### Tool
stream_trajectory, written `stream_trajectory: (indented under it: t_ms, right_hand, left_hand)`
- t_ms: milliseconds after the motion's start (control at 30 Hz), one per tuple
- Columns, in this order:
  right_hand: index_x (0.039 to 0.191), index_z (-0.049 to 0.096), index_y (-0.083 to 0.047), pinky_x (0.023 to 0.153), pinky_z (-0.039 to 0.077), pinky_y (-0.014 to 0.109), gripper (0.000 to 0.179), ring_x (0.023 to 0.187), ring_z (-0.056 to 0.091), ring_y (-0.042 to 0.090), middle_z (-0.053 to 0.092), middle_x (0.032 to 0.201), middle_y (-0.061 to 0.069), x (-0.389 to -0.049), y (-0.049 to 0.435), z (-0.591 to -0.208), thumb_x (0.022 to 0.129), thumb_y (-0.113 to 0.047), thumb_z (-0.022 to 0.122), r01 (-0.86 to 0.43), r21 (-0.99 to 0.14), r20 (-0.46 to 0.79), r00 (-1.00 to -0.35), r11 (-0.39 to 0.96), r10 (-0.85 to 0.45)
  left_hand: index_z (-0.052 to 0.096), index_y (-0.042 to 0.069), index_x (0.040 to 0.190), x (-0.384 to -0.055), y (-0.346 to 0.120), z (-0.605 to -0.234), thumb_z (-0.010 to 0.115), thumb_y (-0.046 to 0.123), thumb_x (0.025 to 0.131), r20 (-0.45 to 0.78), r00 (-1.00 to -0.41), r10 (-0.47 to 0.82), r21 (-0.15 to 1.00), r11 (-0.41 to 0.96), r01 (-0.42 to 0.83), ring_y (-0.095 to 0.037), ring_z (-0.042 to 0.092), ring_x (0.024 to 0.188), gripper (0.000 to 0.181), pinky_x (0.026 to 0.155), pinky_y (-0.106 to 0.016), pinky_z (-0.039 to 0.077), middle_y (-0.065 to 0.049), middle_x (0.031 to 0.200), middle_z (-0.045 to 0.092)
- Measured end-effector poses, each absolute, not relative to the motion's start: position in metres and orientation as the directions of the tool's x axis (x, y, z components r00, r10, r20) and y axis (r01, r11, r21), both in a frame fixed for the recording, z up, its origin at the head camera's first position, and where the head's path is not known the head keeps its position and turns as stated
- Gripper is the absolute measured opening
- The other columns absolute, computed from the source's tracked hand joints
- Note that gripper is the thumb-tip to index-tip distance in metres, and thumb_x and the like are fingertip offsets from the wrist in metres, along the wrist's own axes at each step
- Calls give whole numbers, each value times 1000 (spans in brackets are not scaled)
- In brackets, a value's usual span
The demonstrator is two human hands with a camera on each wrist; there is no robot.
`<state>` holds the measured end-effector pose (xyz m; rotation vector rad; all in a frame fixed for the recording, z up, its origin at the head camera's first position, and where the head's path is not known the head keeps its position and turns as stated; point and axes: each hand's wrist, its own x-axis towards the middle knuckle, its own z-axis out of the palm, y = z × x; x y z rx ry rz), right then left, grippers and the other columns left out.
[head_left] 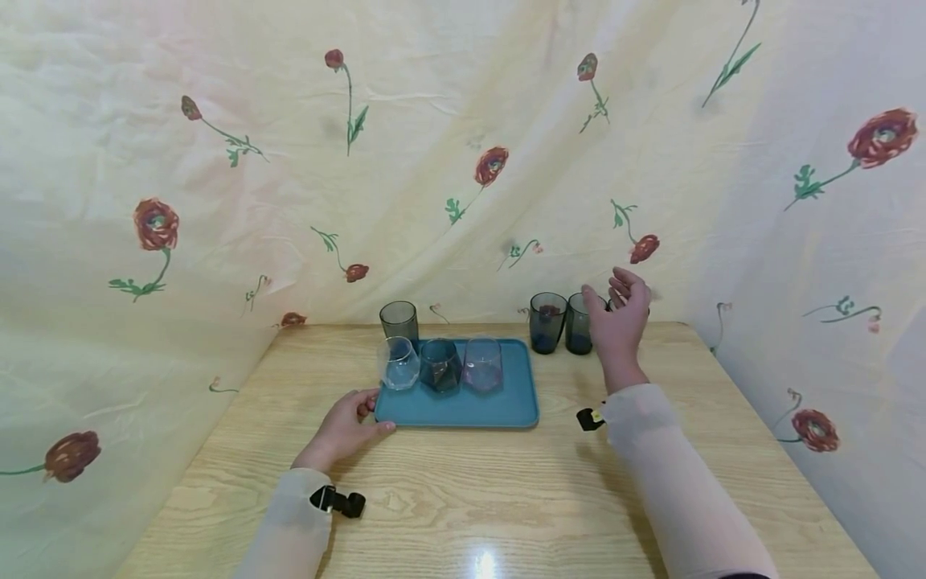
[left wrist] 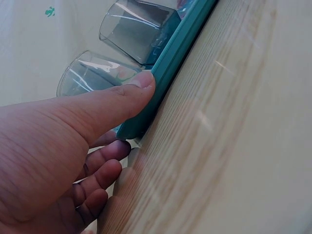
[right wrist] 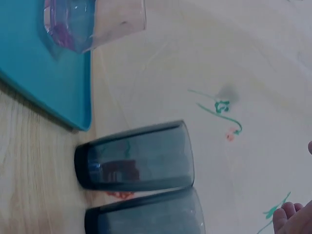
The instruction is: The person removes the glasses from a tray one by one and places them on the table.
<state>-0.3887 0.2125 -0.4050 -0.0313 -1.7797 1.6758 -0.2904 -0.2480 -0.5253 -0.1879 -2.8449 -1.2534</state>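
Dark glasses (head_left: 547, 326) right of the tray (head_left: 463, 412), its corner pinched by the left hand (head_left: 343, 426), could be toppled if brushed by the right hand (head_left: 622, 326), fingers parted, apparently empty.

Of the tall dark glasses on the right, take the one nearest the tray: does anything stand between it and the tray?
Nothing visible does: only a strip of tabletop separates that tall dark glass from the right edge of the blue tray. The right hand is farther right, outside the gap.

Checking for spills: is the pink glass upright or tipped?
Upright: in the head view, the pink glass stands on the tray, rim uppermost.
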Motion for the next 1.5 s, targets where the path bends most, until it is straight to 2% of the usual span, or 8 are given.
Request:
stream_trajectory:
  t_ms: [367,567,767,967,1067,1367,1500]
  right_hand:
    - [145,52,-9,114,42,41,62,137,49,27,45,147,12,-388,168,-398,93,-25,82,-441,-886,463,-836,141,295]
    - [143,52,-4,113,42,39,60,135,50,32,47,145,13,-393,147,-398,93,-20,82,-473,-877,477,-838,82,265]
    - [140,56,-10,111,44,48,57,130,55,28,53,142,11,-394,131,-401,93,-27,83,-473,-876,482,-843,96,237]
    - [134,59,-5,109,46,45,48,126,57,33,57,133,13,-398,119,-403,94,-20,82,-510,-858,509,-829,60,232]
    - [133,59,-4,110,46,45,48,125,57,34,58,132,14,-399,114,-403,93,-17,82,-494,-868,493,-843,51,217]
    - [139,56,-5,112,43,42,53,128,55,32,56,138,13,-405,99,-404,95,-20,81,-424,-901,433,-891,92,133]
    - [142,54,-6,114,42,46,55,131,54,34,54,141,14,-406,92,-404,96,-21,80,-402,-910,411,-907,104,91]
  left_hand:
    - [55,5,150,-289,-248,-525,88,33,88,75,-992,102,730,673,124,-23,49,102,76,91,-43,44,-3,112,58]
    - [56,5,150,-291,-248,-526,88,34,88,82,-991,104,728,673,130,-23,50,102,76,91,-43,46,-3,113,59]
    - [56,6,150,-291,-250,-526,88,36,87,75,-991,108,735,666,128,-23,50,102,77,91,-43,45,-3,114,59]
    - [55,6,151,-290,-249,-524,88,36,87,64,-992,105,741,661,118,-24,50,103,78,91,-43,45,-3,113,58]
    - [55,6,151,-290,-249,-524,88,36,87,62,-993,104,743,659,115,-24,50,103,78,92,-43,45,-3,113,58]
    - [55,6,151,-290,-249,-524,88,37,87,68,-993,99,734,669,117,-23,50,103,78,91,-43,46,-3,114,59]
    - [55,6,151,-290,-247,-522,88,35,87,60,-994,93,735,669,107,-24,50,103,78,92,-43,45,-3,114,59]
